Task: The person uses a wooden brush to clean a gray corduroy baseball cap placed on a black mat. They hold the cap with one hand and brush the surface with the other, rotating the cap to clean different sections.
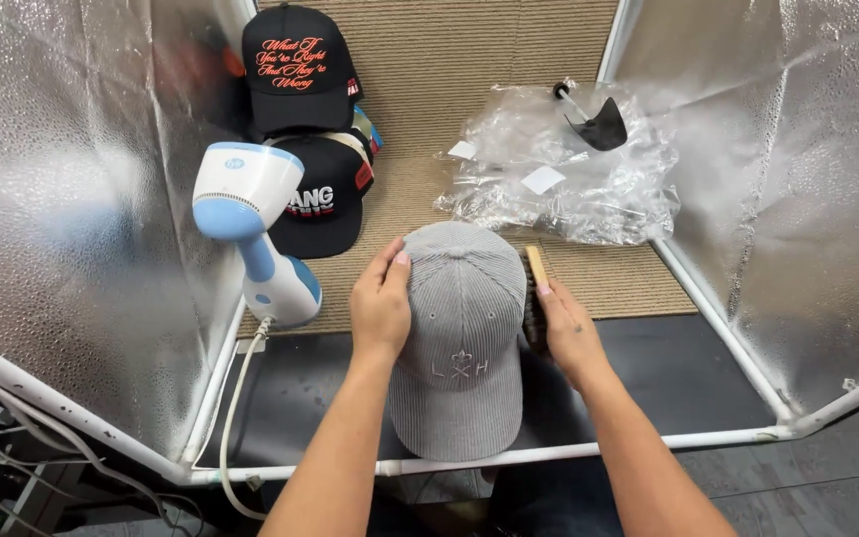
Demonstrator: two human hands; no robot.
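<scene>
Fingers (387, 267) of the left hand (380, 308) rest spread on the grey cap (457, 328); the right hand (569, 333) grips a wooden brush (535, 288). Steady pressure keeps the crown from shifting under brushing.

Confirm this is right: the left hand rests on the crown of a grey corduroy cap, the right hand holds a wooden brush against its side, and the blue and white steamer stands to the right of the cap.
One detail is off. The head view shows the steamer standing left of the grey corduroy cap, not right. The left hand does rest on the crown, and the right hand holds the wooden brush against its side.
</scene>
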